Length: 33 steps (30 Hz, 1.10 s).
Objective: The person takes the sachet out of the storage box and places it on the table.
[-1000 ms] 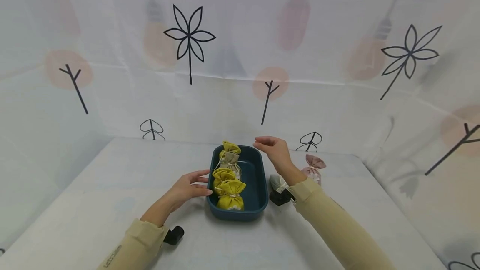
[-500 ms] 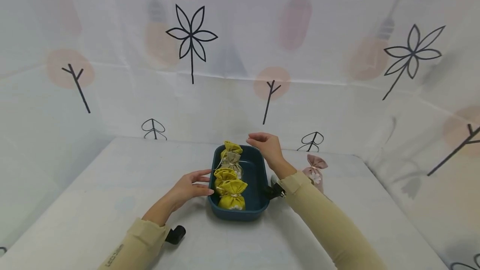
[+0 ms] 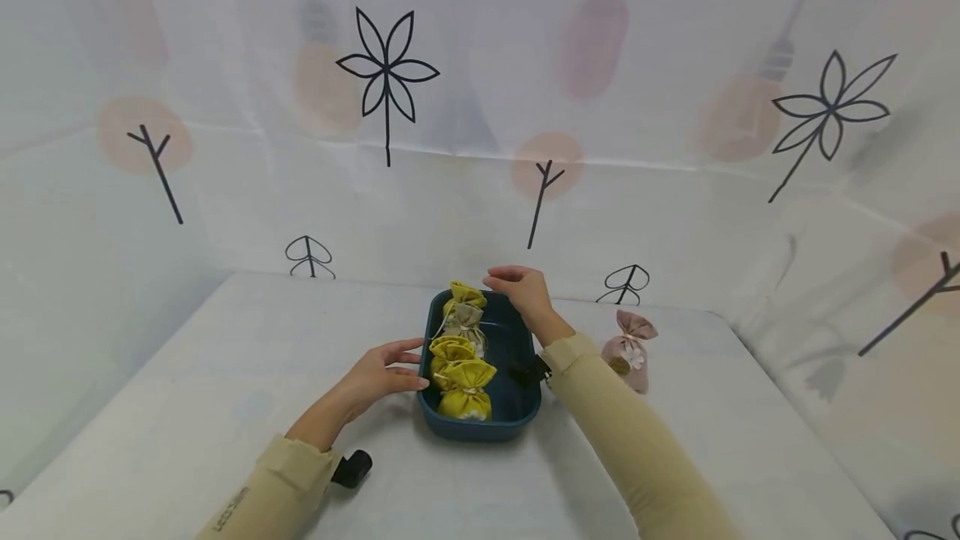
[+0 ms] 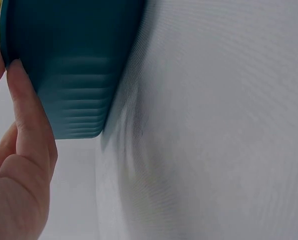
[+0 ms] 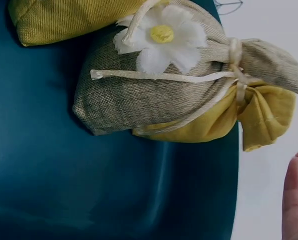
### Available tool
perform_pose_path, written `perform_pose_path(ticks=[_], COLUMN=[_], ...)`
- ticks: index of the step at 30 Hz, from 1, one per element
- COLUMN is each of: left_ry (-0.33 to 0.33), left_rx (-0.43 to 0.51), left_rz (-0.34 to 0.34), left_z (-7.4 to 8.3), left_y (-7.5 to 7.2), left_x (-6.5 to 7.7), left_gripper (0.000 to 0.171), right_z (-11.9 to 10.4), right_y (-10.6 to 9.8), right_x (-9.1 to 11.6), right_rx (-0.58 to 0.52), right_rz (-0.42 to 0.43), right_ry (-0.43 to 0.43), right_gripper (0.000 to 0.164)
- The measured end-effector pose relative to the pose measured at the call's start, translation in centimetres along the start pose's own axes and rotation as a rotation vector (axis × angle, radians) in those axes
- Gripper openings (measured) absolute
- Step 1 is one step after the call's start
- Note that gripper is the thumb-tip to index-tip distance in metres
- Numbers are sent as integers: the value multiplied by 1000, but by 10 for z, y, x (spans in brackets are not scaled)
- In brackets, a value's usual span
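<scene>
My left hand [image 3: 375, 377] pinches the left rim of a dark teal box [image 3: 480, 432], a finger against its outer wall in the left wrist view. Along the box's left side stand several drawstring pouches: yellow ones [image 3: 467, 398] and a grey-beige pouch [image 5: 139, 100] with a white flower, which overlaps another yellow pouch [image 5: 203, 130] in the right wrist view. Above the far right corner of the box is my right hand [image 3: 525, 298], fingers loosely bent and nothing between them. Its fingertips point at the yellow pouch top [image 3: 468, 293] at the far end.
A pink drawstring pouch [image 3: 633, 357] stands on the white table [image 3: 300, 332] right of the box, an olive piece [image 3: 618, 365] at its lower left. The right sleeve [image 3: 600, 407] hides part of the table there. A patterned cloth [image 3: 450, 215] hangs behind.
My right hand has moved left over the far right corner of the box. A grey pouch seen beside the box earlier is now hidden by the right sleeve. The left hand stays at the rim.
</scene>
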<state>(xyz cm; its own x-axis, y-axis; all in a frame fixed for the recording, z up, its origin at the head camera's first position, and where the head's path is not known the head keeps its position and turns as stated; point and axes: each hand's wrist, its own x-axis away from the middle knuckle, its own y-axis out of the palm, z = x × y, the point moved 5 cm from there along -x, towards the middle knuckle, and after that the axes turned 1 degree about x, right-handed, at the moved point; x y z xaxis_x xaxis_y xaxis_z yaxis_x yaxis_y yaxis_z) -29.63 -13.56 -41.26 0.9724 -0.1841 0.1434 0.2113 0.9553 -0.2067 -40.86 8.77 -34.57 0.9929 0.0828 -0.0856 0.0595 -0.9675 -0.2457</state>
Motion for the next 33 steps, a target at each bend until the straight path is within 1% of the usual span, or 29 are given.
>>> perform_pose_path(ticks=[4,10,15,19,21,25,30,33], left_ry=[3,5,6,-1,-1,1,-5,-7], left_rx=[7,22,30,35,36,36,36,35], left_rz=[-3,-8,-24,-27,-23,-16,-13,-21], left_z=[1,2,1,0,0,0,0,0], left_y=[1,1,1,2,2,2,1,1], left_x=[0,1,-1,-1,-1,-1,0,-1], left_gripper=[70,70,70,70,70,70,71,71], right_z=[4,9,14,17,18,19,15,14], right_y=[6,15,16,19,20,21,23,24], right_x=[-3,-6,-7,-7,-7,-7,-5,-4], right_rx=[41,95,140,157,143,119,130,125], right_rz=[-40,-143,-150,-194,-210,-192,-183,-171], right_ry=[10,5,32,54,66,69,58,73], right_gripper=[31,34,37,35,32,30,28,26])
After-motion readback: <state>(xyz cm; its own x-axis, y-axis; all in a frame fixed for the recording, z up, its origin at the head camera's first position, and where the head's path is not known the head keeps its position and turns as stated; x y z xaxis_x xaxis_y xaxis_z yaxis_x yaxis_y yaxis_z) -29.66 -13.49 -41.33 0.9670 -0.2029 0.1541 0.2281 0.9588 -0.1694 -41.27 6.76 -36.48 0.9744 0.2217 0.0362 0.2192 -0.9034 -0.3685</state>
